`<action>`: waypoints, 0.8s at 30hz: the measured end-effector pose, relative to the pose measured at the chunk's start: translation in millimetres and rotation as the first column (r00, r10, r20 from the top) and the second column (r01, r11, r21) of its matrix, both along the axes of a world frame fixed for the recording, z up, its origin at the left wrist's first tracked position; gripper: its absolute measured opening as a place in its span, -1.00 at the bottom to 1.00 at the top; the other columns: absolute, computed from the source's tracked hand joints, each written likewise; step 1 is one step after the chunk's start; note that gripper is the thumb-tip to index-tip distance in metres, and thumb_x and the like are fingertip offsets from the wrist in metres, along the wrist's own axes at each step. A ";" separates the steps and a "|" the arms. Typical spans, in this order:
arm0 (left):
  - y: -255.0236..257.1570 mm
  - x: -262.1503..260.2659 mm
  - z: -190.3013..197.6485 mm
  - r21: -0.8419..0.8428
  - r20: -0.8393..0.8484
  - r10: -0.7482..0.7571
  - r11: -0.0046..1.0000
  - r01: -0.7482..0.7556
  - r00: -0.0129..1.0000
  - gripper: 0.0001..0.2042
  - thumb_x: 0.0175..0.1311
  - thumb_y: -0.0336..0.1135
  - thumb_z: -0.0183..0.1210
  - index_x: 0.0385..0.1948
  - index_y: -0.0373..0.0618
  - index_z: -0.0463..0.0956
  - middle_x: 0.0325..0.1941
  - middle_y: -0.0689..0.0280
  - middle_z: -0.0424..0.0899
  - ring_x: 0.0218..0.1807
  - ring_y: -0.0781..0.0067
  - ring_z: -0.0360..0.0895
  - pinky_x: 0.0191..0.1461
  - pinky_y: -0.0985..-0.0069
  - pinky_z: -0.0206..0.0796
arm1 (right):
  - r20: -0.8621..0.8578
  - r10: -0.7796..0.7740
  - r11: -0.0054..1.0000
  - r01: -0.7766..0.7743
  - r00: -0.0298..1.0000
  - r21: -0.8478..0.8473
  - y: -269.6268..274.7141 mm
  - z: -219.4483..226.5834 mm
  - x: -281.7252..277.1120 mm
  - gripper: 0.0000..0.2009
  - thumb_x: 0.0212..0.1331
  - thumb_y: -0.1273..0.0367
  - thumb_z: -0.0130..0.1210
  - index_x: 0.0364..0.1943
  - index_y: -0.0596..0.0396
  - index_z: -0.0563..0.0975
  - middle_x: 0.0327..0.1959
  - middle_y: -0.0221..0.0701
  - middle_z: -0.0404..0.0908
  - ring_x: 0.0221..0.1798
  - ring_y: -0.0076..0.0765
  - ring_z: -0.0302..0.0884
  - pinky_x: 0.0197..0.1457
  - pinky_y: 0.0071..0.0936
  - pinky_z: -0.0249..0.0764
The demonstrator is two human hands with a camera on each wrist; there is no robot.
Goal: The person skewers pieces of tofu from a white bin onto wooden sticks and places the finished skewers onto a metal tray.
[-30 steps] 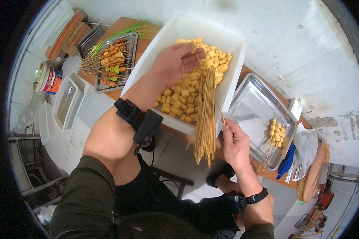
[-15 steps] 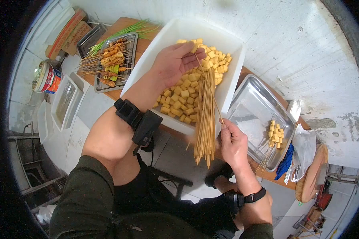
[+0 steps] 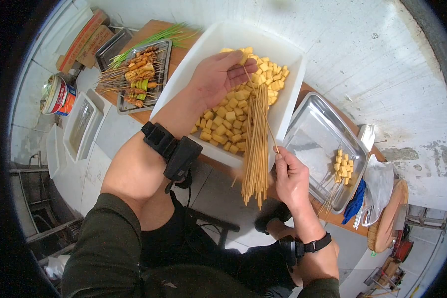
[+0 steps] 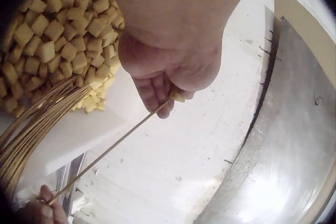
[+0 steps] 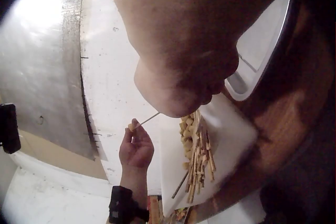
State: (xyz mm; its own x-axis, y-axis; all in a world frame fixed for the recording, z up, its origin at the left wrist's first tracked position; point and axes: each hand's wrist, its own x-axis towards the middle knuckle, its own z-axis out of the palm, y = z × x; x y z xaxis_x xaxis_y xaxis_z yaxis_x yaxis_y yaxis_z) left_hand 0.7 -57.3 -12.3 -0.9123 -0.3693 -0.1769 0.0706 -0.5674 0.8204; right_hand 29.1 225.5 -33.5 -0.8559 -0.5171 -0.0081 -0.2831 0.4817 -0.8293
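Over the white tub, my left hand [image 3: 216,82] pinches a yellow food cube [image 4: 178,97] between thumb and fingers. My right hand [image 3: 291,179] pinches the lower end of a thin bamboo skewer [image 4: 107,151], whose other tip meets that cube. The skewer slants across a thick bundle of bamboo skewers [image 3: 256,154] lying over the tub's near rim. Many more yellow cubes [image 3: 222,126] fill the tub [image 3: 193,62]. In the right wrist view, the back of my right hand hides its own fingertips, while the left hand with the cube [image 5: 132,127] shows beyond.
Right of the tub, a metal tray [image 3: 305,131] holds several skewered yellow cubes [image 3: 344,166]. A blue cloth [image 3: 355,202] and a plastic bag [image 3: 380,184] lie beside it. To the left stand a tray of finished skewers [image 3: 141,77], green stalks [image 3: 156,38] and a bucket [image 3: 58,97].
My right hand has shifted slightly left with its end of the skewer, which now crosses in front of the bundle. My left hand stays nearly still with the cube.
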 end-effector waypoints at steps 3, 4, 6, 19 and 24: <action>1.8 0.6 1.4 0.005 -0.007 -0.001 1.000 0.001 1.000 -0.73 0.47 -0.25 0.02 -0.03 -0.29 0.48 -0.04 0.17 0.65 -0.01 0.34 0.65 0.03 0.49 0.56 | 0.002 0.002 1.000 -0.002 1.000 -0.003 -0.8 -0.9 -0.3 -0.77 0.38 0.40 0.03 -0.02 0.25 0.59 -0.58 -0.45 0.48 -0.46 -0.63 0.39 -0.32 -0.56 0.40; 2.0 0.5 0.6 0.005 -0.010 -0.009 1.000 0.009 1.000 -0.73 0.47 -0.25 0.03 -0.03 -0.28 0.48 -0.04 0.17 0.65 -0.01 0.34 0.65 0.04 0.47 0.56 | 0.003 0.006 1.000 -0.006 1.000 -0.007 -0.9 -2.0 -0.4 -0.77 0.38 0.40 0.03 -0.02 0.26 0.59 -0.59 -0.47 0.48 -0.48 -0.64 0.38 -0.34 -0.57 0.40; 3.2 0.7 0.5 0.006 -0.012 -0.016 1.000 0.016 1.000 -0.73 0.47 -0.25 0.03 -0.03 -0.28 0.48 -0.04 0.17 0.65 0.00 0.34 0.64 0.05 0.46 0.56 | 0.022 -0.002 1.000 0.002 1.000 -0.020 -1.3 -4.6 0.5 -0.77 0.39 0.40 0.03 -0.02 0.26 0.59 -0.59 -0.48 0.48 -0.49 -0.65 0.38 -0.36 -0.57 0.39; 13.7 3.2 4.0 -0.002 -0.004 -0.043 0.999 0.043 0.999 -0.76 0.45 -0.27 0.04 -0.06 -0.26 0.49 -0.06 0.14 0.66 -0.02 0.29 0.65 0.07 0.40 0.56 | 0.004 -0.009 0.999 0.009 1.000 -0.037 -7.9 1.9 2.3 -0.75 0.39 0.37 0.04 -0.04 0.28 0.59 -0.59 -0.48 0.47 -0.47 -0.66 0.37 -0.36 -0.57 0.39; 17.0 3.3 2.4 -0.004 -0.014 -0.057 0.998 0.057 0.998 -0.77 0.45 -0.28 0.04 -0.06 -0.25 0.50 -0.07 0.12 0.66 -0.03 0.28 0.65 0.10 0.36 0.54 | -0.013 -0.023 0.997 0.022 1.000 -0.079 -16.2 9.4 5.3 -0.83 0.32 0.46 -0.01 -0.14 0.19 0.59 -0.53 0.02 0.52 -0.44 -0.06 0.63 -0.32 -0.34 0.48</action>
